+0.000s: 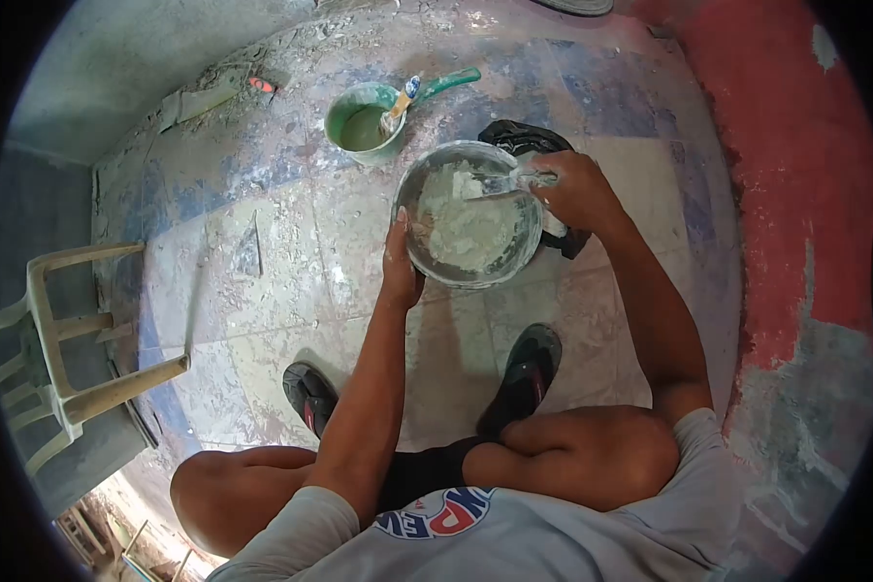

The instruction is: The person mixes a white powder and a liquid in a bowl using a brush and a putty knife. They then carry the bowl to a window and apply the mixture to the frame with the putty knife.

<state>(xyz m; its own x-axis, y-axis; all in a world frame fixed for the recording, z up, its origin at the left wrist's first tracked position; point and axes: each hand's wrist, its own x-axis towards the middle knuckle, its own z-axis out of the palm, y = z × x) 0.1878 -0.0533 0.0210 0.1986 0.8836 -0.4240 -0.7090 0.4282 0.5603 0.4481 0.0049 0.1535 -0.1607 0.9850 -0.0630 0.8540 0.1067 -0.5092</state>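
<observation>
I squat over a round metal bowl (412,199) of whitish paste that stands on the stained tile floor. My left hand (399,264) grips the bowl's near left rim. My right hand (577,189) is closed on the handle of a putty knife (500,182), and its blade lies in the paste at the bowl's far side. A black object (524,139) sits on the floor behind and to the right of the bowl, partly hidden by my right hand.
A green bucket (339,114) of greyish liquid holds a green-handled brush (436,85), just beyond the bowl. A pale plastic chair (58,339) stands at the left. A red, patchy wall (795,165) runs along the right. My sandalled feet (529,373) rest close behind the bowl.
</observation>
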